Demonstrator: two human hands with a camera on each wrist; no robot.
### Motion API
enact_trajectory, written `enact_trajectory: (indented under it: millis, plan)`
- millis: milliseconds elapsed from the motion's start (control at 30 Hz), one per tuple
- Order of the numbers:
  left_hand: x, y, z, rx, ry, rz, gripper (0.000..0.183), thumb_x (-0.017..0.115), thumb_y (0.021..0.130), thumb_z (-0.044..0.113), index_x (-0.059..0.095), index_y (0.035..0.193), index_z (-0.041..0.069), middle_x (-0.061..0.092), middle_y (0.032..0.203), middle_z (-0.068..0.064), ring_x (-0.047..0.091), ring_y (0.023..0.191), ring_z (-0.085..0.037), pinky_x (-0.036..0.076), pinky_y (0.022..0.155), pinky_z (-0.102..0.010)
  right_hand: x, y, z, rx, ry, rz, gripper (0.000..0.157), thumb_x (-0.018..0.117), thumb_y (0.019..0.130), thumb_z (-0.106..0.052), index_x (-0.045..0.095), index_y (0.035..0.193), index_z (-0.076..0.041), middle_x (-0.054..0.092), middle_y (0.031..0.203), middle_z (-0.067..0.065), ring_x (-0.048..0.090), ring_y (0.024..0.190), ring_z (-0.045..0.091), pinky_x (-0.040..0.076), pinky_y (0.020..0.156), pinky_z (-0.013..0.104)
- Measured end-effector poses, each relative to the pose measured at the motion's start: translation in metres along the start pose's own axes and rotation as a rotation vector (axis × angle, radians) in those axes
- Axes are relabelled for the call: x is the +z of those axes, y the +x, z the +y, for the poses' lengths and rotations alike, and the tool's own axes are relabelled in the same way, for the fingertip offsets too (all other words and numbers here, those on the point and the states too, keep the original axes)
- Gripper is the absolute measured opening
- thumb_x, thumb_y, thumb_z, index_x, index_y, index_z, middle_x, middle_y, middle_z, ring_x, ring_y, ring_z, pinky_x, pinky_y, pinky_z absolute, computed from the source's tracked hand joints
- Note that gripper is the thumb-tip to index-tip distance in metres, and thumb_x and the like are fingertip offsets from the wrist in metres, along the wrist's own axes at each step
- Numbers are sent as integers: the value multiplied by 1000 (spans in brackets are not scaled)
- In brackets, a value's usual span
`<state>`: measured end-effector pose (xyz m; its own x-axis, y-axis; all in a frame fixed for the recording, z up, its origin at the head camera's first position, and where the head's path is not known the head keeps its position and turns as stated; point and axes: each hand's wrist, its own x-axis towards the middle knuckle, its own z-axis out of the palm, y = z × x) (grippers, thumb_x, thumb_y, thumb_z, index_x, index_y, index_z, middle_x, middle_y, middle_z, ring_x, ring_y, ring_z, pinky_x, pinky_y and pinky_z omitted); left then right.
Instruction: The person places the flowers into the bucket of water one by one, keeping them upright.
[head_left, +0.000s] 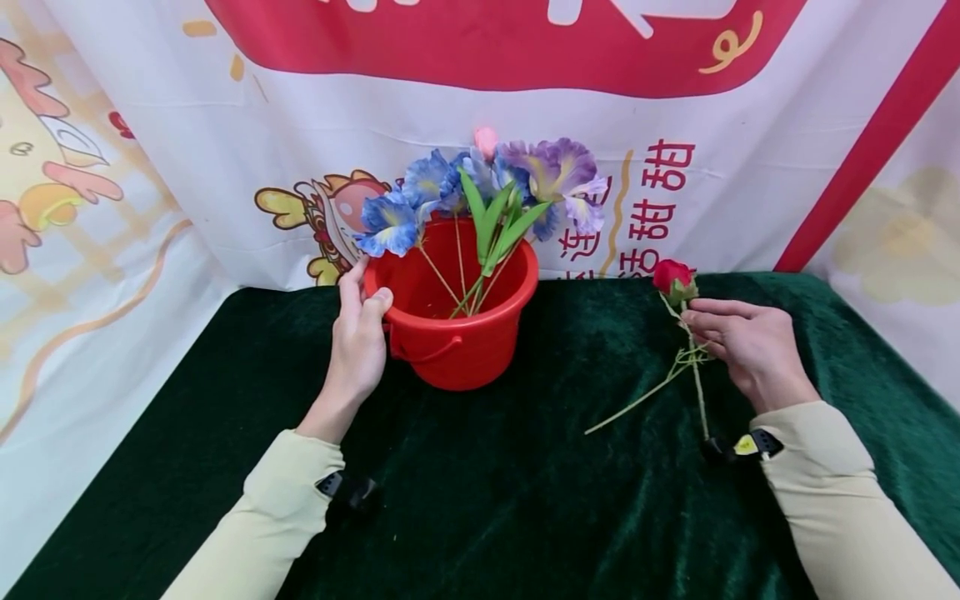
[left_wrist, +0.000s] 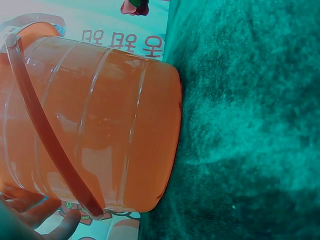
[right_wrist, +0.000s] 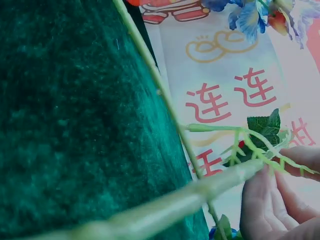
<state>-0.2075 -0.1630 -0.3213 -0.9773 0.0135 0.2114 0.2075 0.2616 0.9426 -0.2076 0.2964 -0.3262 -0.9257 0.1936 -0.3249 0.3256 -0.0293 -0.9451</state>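
A red plastic bucket point(head_left: 465, 358) stands upright at the back of the table, its handle hanging down the front. My left hand point(head_left: 358, 333) grips its rim from the left, thumb on the rim; in the left wrist view fingers point(left_wrist: 45, 212) show beside the bucket wall. Inside the bucket stand artificial flowers: blue irises point(head_left: 431, 183), a purple iris point(head_left: 558, 171), a pink bud point(head_left: 486, 142) and green leaves point(head_left: 491, 217). On the right, my right hand point(head_left: 750, 346) pinches an artificial red rose point(head_left: 673, 279) by its stem just below the bloom. Two stems point(right_wrist: 155, 210) cross below the fingers.
Dark green velvet cloth point(head_left: 480, 500) covers the table. Behind it hangs a white printed backdrop point(head_left: 420, 108) with red lettering and cartoon figures, close to the bucket and flowers. A small black device point(head_left: 352, 490) is worn on the left wrist.
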Motion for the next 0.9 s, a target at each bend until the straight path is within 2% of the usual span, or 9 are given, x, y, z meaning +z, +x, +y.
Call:
enact_trajectory:
  millis: [67, 133, 200, 300, 433, 467, 533, 700, 900]
  plan:
    - [0, 0, 0, 3, -1, 2, 64, 34, 111, 39, 10, 169, 31, 31, 173, 5, 41, 151, -20, 38, 127, -51, -1, 0, -2, 13, 13, -38, 14, 73, 100, -20, 79, 112, -22, 81, 89, -15, 77, 87, 2, 63, 78, 20]
    - [0, 0, 1, 8, -2, 4, 63, 34, 111, 38, 10, 169, 30, 31, 172, 4, 41, 152, -20, 37, 128, -51, -1, -1, -4, 24, 22, -84, 11, 72, 101, -16, 79, 103, -24, 81, 92, -14, 77, 89, 1, 63, 81, 21]
    - [-1, 0, 1, 14, 0, 9, 63, 34, 111, 38, 10, 170, 29, 31, 172, 4, 41, 152, -19, 36, 128, -50, 0, -1, -6, 33, 32, -120, 12, 71, 101, -15, 79, 102, -24, 82, 95, -14, 77, 91, 1, 63, 83, 21]
    - [-1, 0, 1, 17, 2, 13, 63, 34, 111, 38, 11, 170, 29, 31, 172, 4, 40, 152, -19, 36, 129, -50, 0, -2, -8, 38, 32, -138, 17, 73, 100, -16, 77, 115, -20, 82, 97, -14, 77, 93, 1, 63, 85, 21]
    - [-1, 0, 1, 10, 6, 18, 63, 34, 111, 38, 11, 170, 29, 32, 172, 3, 41, 152, -20, 36, 129, -50, -1, -3, -9, 26, -107, -105, 46, 73, 100, -28, 64, 144, -15, 80, 94, -20, 76, 91, 0, 63, 85, 21]
    - [-1, 0, 1, 9, 6, 19, 64, 34, 111, 38, 11, 170, 29, 32, 172, 3, 41, 152, -20, 36, 129, -50, -1, -4, -10, 24, -137, -95, 51, 73, 100, -30, 60, 148, -14, 79, 93, -21, 76, 90, 1, 63, 85, 21]
    - [-1, -1, 1, 9, 5, 20, 63, 34, 111, 38, 12, 170, 29, 33, 172, 3, 42, 152, -20, 36, 128, -50, -2, -5, -10, 24, -163, -80, 51, 73, 100, -34, 61, 146, -17, 79, 91, -22, 76, 88, 3, 64, 83, 22]
    - [-1, -1, 1, 13, -4, 18, 63, 34, 111, 39, 12, 169, 29, 34, 171, 3, 43, 151, -20, 38, 128, -50, -5, -6, -10, 7, 10, -33, 29, 81, 93, -29, 79, 121, -26, 81, 90, -14, 78, 84, 8, 65, 80, 26]
    - [0, -1, 0, 8, -4, 14, 63, 35, 111, 39, 12, 169, 30, 33, 171, 5, 42, 151, -18, 38, 127, -50, -2, -7, -11, -81, 109, 96, 47, 91, 81, -30, 80, 127, -26, 82, 88, -15, 78, 84, 4, 64, 75, 21]
